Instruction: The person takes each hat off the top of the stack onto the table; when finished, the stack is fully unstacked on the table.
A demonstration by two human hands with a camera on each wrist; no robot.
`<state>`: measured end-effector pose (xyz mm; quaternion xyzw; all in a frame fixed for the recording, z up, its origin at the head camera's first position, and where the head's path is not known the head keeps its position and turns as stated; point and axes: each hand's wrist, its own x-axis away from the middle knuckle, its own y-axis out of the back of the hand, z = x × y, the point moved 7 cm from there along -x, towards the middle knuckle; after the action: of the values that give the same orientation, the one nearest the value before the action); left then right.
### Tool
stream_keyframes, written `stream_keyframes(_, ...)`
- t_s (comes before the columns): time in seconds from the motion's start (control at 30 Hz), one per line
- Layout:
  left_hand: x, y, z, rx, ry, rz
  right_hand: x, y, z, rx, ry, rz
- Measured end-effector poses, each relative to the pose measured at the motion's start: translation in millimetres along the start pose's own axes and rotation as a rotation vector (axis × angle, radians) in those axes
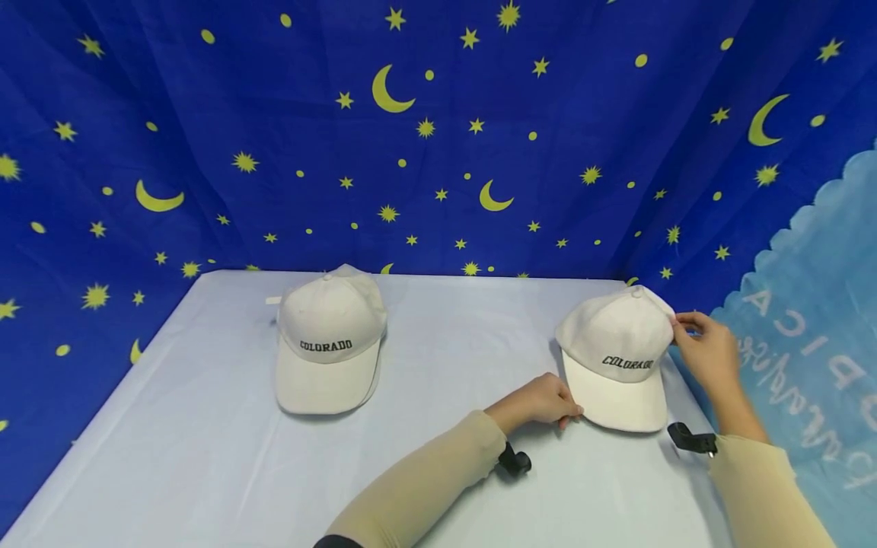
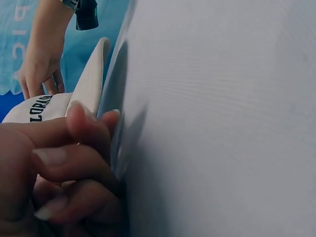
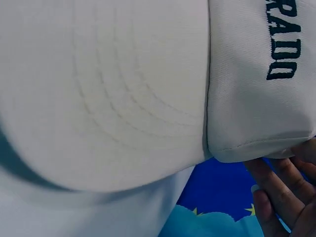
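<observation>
- Cream cap (image 1: 617,335) lettered COLORADO sits at the right of a white surface (image 1: 438,479), brim toward the viewer.
- Right hand (image 1: 709,354): grip closed in a pinch on the crown's right edge.
- Left hand (image 1: 543,399): fingers curled, grip pinching the brim's left edge.
- Matching cap (image 1: 330,320) stands well apart, at left.

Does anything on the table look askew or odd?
Slightly: in the head view, the off-white cloth cap at right looks askew, its black lettering sloping down rightward. A thin pale strip juts out behind the off-white cloth cap at left, as if untucked.
</observation>
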<state>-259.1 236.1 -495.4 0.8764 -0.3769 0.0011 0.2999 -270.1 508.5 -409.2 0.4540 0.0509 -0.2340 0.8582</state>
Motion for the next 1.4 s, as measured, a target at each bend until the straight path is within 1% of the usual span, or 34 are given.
stream_keyframes(0.17,-0.2,-2.4,1.8,0.026,0.028,0.019,1.6,-2.0,-0.6,-0.004,0.015,-0.007)
stream_keyframes(0.5,0.0,-1.0,2.2,0.141,0.077,0.028,-0.6,-8.8,-8.9,0.007,0.016,0.000)
stream_keyframes(0.67,-1.1,-1.9,2.4,0.178,0.090,0.052,-0.6,-13.1,-12.4,-0.002,0.006,0.013)
stream_keyframes(0.9,-3.5,-4.3,0.8,0.132,0.060,0.073,2.2,-13.1,-14.3,0.017,-0.001,0.007)
stream_keyframes(1.03,-3.4,-4.1,1.1,0.135,0.052,0.072,1.8,-13.8,-15.0,0.019,0.000,0.009)
stream_keyframes(1.2,-1.5,-3.6,1.0,0.146,0.049,0.058,0.0,-16.8,-18.0,0.025,-0.008,0.026)
stream_keyframes(1.4,0.9,-5.3,1.4,0.090,0.042,0.031,1.1,-19.2,-20.1,0.024,0.005,0.043)
